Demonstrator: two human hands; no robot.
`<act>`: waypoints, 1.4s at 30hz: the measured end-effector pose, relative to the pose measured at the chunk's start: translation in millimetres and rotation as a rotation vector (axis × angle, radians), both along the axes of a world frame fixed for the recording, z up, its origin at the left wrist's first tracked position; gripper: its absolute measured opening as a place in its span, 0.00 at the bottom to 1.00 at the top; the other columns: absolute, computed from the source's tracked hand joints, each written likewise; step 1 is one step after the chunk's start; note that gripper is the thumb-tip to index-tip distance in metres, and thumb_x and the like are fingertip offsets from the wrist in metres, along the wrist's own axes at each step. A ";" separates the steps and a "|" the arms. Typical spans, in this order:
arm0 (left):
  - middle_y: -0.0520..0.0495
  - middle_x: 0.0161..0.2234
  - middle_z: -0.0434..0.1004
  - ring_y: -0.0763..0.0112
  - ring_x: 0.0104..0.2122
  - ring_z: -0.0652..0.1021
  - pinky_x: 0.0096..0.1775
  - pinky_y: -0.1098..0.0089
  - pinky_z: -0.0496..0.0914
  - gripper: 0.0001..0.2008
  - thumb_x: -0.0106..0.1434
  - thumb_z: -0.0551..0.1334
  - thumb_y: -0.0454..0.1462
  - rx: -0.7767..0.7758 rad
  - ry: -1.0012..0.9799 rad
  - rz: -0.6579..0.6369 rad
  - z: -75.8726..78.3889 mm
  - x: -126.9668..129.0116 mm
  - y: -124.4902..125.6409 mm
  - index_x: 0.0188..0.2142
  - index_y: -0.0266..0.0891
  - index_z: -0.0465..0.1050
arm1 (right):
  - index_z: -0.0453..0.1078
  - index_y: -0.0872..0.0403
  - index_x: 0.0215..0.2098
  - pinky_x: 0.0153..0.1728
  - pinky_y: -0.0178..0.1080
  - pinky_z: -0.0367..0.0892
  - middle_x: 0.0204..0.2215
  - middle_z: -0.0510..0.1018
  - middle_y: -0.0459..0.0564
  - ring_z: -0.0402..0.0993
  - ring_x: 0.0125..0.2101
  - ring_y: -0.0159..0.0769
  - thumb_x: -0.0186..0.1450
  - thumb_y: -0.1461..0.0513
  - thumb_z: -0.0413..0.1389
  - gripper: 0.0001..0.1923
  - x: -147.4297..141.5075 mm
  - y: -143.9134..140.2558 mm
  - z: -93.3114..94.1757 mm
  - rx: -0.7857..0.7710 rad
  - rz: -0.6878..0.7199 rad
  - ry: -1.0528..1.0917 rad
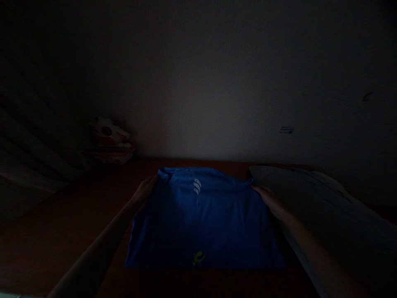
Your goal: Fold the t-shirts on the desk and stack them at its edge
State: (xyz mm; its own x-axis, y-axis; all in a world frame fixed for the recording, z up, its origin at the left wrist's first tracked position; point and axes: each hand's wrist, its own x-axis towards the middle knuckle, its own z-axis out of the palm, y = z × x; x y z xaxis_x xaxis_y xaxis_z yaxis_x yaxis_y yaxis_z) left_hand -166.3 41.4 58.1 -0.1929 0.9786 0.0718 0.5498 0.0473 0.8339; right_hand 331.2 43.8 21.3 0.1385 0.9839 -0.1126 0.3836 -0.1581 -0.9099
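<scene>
A blue shirt (pixel 217 219) is spread in front of me on the reddish-brown table, in very dim light. It bears a white curved logo near its far edge and a small yellow-green mark near its front edge. My left hand (pixel 146 188) grips its far left corner, and part of the fingers is lost behind the cloth. At the far right corner my right hand (pixel 263 193) has hold of the fabric, with the fingertips hidden under it. Between the two hands the far edge is slightly raised and creased.
Grey cloth (pixel 313 198) lies on the right, under my right forearm. A pale skull-shaped object (pixel 108 129) sits on a small stack (pixel 116 155) at the back left. Hanging curtains (pixel 31 140) border the left side, and a wall (pixel 204 91) rises behind the table (pixel 77 215).
</scene>
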 end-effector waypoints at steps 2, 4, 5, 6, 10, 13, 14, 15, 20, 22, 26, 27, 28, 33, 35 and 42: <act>0.40 0.38 0.84 0.54 0.42 0.82 0.41 0.64 0.75 0.30 0.61 0.57 0.60 -0.057 0.043 0.016 -12.8 15.2 22.5 0.40 0.37 0.80 | 0.79 0.53 0.36 0.42 0.45 0.74 0.35 0.85 0.54 0.82 0.39 0.48 0.60 0.43 0.56 0.23 -15.1 23.3 -6.9 0.000 -0.007 -0.062; 0.38 0.39 0.85 0.50 0.45 0.82 0.43 0.63 0.74 0.25 0.56 0.64 0.56 -0.080 0.095 0.029 -28.3 24.4 35.7 0.40 0.37 0.80 | 0.78 0.54 0.37 0.44 0.47 0.73 0.37 0.85 0.57 0.82 0.40 0.50 0.56 0.46 0.61 0.22 -25.8 37.7 -17.6 0.004 -0.035 -0.127; 0.37 0.42 0.84 0.48 0.47 0.81 0.44 0.62 0.73 0.24 0.55 0.67 0.54 -0.080 0.120 0.042 -35.1 26.7 40.0 0.42 0.38 0.79 | 0.77 0.54 0.39 0.46 0.48 0.72 0.39 0.84 0.58 0.81 0.42 0.52 0.55 0.46 0.63 0.22 -29.3 42.9 -23.2 0.012 -0.055 -0.161; 0.37 0.45 0.84 0.48 0.49 0.81 0.46 0.61 0.73 0.24 0.53 0.68 0.51 -0.075 0.143 0.052 -40.7 27.7 43.5 0.45 0.39 0.79 | 0.77 0.55 0.42 0.49 0.49 0.71 0.42 0.83 0.60 0.80 0.46 0.53 0.54 0.47 0.65 0.24 -31.7 47.4 -28.3 0.028 -0.077 -0.194; 0.40 0.49 0.83 0.49 0.51 0.80 0.51 0.60 0.72 0.20 0.54 0.68 0.44 -0.043 0.196 0.008 -48.2 24.2 54.0 0.46 0.42 0.80 | 0.74 0.52 0.50 0.56 0.51 0.66 0.52 0.80 0.59 0.75 0.54 0.52 0.56 0.53 0.64 0.25 -35.0 60.8 -38.5 0.126 -0.091 -0.283; 0.44 0.43 0.86 0.52 0.47 0.82 0.51 0.61 0.73 0.11 0.56 0.65 0.40 -0.011 0.194 -0.056 -44.5 20.0 56.4 0.39 0.45 0.83 | 0.78 0.50 0.41 0.57 0.48 0.66 0.46 0.83 0.53 0.78 0.50 0.48 0.61 0.57 0.58 0.12 -34.7 64.6 -36.6 0.193 0.001 -0.298; 0.45 0.44 0.86 0.53 0.48 0.82 0.52 0.62 0.72 0.11 0.58 0.64 0.40 0.012 0.190 -0.064 -42.6 18.9 56.0 0.38 0.45 0.83 | 0.79 0.49 0.39 0.57 0.47 0.66 0.45 0.84 0.51 0.79 0.49 0.46 0.63 0.58 0.55 0.11 -34.3 64.8 -35.0 0.217 0.037 -0.294; 0.45 0.46 0.85 0.55 0.49 0.81 0.53 0.63 0.72 0.12 0.60 0.62 0.40 0.041 0.184 -0.062 -40.4 17.9 55.6 0.40 0.44 0.83 | 0.79 0.48 0.38 0.57 0.46 0.67 0.44 0.84 0.50 0.79 0.49 0.44 0.64 0.58 0.53 0.13 -33.7 64.8 -33.0 0.241 0.066 -0.289; 0.40 0.55 0.80 0.59 0.54 0.78 0.57 0.63 0.69 0.22 0.68 0.54 0.42 0.174 0.168 0.033 -23.5 16.6 66.3 0.55 0.35 0.76 | 0.76 0.51 0.53 0.57 0.44 0.68 0.52 0.81 0.51 0.76 0.53 0.43 0.68 0.57 0.47 0.22 -32.0 77.3 -19.8 0.343 0.074 -0.285; 0.36 0.58 0.76 0.57 0.57 0.76 0.59 0.60 0.68 0.23 0.69 0.52 0.40 0.212 0.183 0.082 -14.6 20.1 77.4 0.60 0.32 0.70 | 0.73 0.54 0.57 0.57 0.46 0.67 0.55 0.79 0.54 0.75 0.55 0.45 0.67 0.57 0.48 0.24 -34.4 87.5 -14.1 0.355 0.048 -0.313; 0.30 0.63 0.68 0.48 0.64 0.68 0.65 0.51 0.60 0.26 0.67 0.57 0.39 0.256 0.247 0.116 -8.7 41.6 80.2 0.62 0.31 0.66 | 0.72 0.58 0.58 0.64 0.54 0.59 0.59 0.74 0.63 0.67 0.62 0.54 0.63 0.56 0.56 0.27 -49.1 83.9 -10.0 0.371 0.014 -0.408; 0.31 0.64 0.67 0.48 0.65 0.66 0.66 0.50 0.58 0.26 0.67 0.59 0.39 0.272 0.285 0.074 -12.6 49.7 71.9 0.62 0.32 0.66 | 0.72 0.57 0.57 0.65 0.55 0.56 0.60 0.73 0.63 0.64 0.64 0.55 0.63 0.55 0.57 0.26 -54.7 73.2 -12.2 0.385 0.026 -0.431; 0.33 0.65 0.66 0.48 0.66 0.64 0.66 0.50 0.57 0.25 0.67 0.59 0.40 0.292 0.338 0.006 -19.1 58.1 59.8 0.62 0.34 0.67 | 0.72 0.56 0.57 0.66 0.54 0.54 0.62 0.71 0.62 0.62 0.65 0.54 0.65 0.53 0.56 0.25 -60.5 58.3 -16.0 0.406 0.054 -0.460; 0.39 0.71 0.55 0.45 0.69 0.60 0.65 0.44 0.59 0.29 0.72 0.53 0.50 0.240 0.664 -0.300 -70.7 76.0 -27.1 0.68 0.44 0.61 | 0.67 0.50 0.64 0.66 0.58 0.53 0.70 0.59 0.58 0.58 0.68 0.53 0.71 0.43 0.46 0.32 -79.8 -43.8 -50.7 0.435 0.263 -0.710; 0.38 0.72 0.55 0.43 0.69 0.58 0.65 0.41 0.56 0.32 0.70 0.53 0.55 0.173 0.746 -0.285 -86.0 61.8 -51.1 0.69 0.45 0.60 | 0.64 0.51 0.66 0.67 0.62 0.50 0.70 0.59 0.59 0.55 0.69 0.55 0.71 0.40 0.44 0.35 -78.2 -74.5 -63.0 0.386 0.232 -0.798; 0.35 0.70 0.56 0.46 0.69 0.60 0.66 0.48 0.60 0.40 0.67 0.53 0.60 0.099 0.859 -0.218 -91.9 -7.8 -86.3 0.69 0.38 0.59 | 0.61 0.55 0.69 0.67 0.64 0.50 0.70 0.58 0.62 0.53 0.69 0.57 0.71 0.39 0.42 0.40 -60.9 -131.0 -76.5 0.353 0.185 -0.900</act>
State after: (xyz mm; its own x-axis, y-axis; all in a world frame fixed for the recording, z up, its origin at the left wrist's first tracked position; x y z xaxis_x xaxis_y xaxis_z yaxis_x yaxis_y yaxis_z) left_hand -174.2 -44.8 -33.8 0.1562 0.9689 0.1920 0.9755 -0.1818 0.1242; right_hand 270.4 -87.2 -55.2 -0.1312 0.9555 0.2642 0.9477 0.1991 -0.2493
